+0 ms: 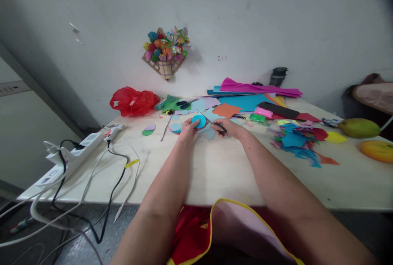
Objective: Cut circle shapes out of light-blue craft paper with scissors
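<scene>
Cutting step, I reckon — left hand [188,128] pinching a blue paper disc [200,122] around mid-frame, right hand [229,126] gripping black-handled scissors [220,127] just beside it. Scissors' long axis runs diagonally, tips toward the frame's upper left; the disc's round, so no long axis there. Another snip would call for a steady pinch and the edge turned into the blades — can't tell if they're apart

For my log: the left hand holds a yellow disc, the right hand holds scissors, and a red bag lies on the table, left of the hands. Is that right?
Not quite: the head view shows that the disc in the left hand is blue, not yellow. The right hand does hold scissors, and the red bag lies as you say.
</scene>
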Tool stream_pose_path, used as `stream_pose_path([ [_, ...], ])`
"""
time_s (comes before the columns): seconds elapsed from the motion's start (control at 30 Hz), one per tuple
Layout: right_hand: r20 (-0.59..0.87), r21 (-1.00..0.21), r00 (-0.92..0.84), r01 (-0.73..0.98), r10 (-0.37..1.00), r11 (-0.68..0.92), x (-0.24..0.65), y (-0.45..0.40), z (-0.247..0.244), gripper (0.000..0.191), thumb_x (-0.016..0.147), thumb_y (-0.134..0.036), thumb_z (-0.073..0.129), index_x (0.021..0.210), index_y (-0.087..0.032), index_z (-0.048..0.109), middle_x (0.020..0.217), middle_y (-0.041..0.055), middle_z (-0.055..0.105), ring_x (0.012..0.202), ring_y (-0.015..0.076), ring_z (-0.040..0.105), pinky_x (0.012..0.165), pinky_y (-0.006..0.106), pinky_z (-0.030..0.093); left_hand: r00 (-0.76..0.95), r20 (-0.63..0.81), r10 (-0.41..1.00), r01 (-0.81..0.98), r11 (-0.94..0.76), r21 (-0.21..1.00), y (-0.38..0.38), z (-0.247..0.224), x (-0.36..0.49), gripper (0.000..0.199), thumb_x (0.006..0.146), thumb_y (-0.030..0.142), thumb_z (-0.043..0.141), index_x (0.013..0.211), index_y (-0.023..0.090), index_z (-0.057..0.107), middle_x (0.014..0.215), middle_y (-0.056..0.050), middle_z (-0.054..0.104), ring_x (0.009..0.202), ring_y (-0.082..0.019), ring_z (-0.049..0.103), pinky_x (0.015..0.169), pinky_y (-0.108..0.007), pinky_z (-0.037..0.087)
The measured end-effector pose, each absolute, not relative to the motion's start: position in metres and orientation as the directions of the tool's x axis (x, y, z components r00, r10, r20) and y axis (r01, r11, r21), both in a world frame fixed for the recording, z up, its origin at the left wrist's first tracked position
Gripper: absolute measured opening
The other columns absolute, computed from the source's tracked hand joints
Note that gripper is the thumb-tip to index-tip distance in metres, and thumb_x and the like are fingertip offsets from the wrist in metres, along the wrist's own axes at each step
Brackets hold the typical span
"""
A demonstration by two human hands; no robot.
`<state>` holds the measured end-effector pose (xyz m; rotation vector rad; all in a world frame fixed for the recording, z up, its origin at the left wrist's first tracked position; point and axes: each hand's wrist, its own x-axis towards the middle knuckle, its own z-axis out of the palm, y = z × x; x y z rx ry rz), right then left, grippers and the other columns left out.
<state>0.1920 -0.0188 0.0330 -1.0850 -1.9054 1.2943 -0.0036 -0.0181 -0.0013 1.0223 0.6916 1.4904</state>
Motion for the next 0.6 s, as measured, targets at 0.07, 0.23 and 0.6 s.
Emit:
stream_pose_path([
  [0.07,0.025,-0.933,-0.488,0.303,0.872,0.196,0.1916,-0.0186,0.0326,0.031,0.082,-0.037,0.067,0.066,-0.021,0.047,0.053,-0.0001,0.057,0.04,0.0094,0.047,0.036,0.022,0.026,0.022,0.218,0.976,-0.463,-0.184,0.867,-0.0189,-0.0007,-0.0029,0.024,0.066,0.028,0.086,0.08,0.015,0.071,0.082,-0.01,0.077,0.102,-0.032,0.074,0.1,-0.052,0.055],
  [0.23,0.015,-0.928,-0.486,0.318,0.874,0.193,0.1903,-0.0186,0.0323,0.032,0.08,-0.038,0.07,0.067,-0.021,0.047,0.053,-0.0009,0.057,0.04,0.0092,0.046,0.036,0.022,0.027,0.019,0.215,0.976,-0.475,-0.181,0.861,-0.0207,0.0012,-0.0014,0.025,0.065,0.027,0.087,0.08,0.014,0.071,0.082,-0.01,0.076,0.1,-0.032,0.074,0.101,-0.051,0.054],
  [0.6,0.065,-0.928,-0.495,0.29,0.867,0.235,0.1906,-0.0122,0.0272,0.031,0.083,-0.034,0.066,0.064,-0.021,0.045,0.049,-0.0018,0.052,0.04,0.0097,0.046,0.036,0.023,0.025,0.02,0.214,0.977,-0.476,-0.179,0.861,-0.0202,-0.0001,-0.0009,0.028,0.066,0.029,0.087,0.082,0.014,0.071,0.084,-0.011,0.076,0.102,-0.032,0.073,0.101,-0.05,0.054],
])
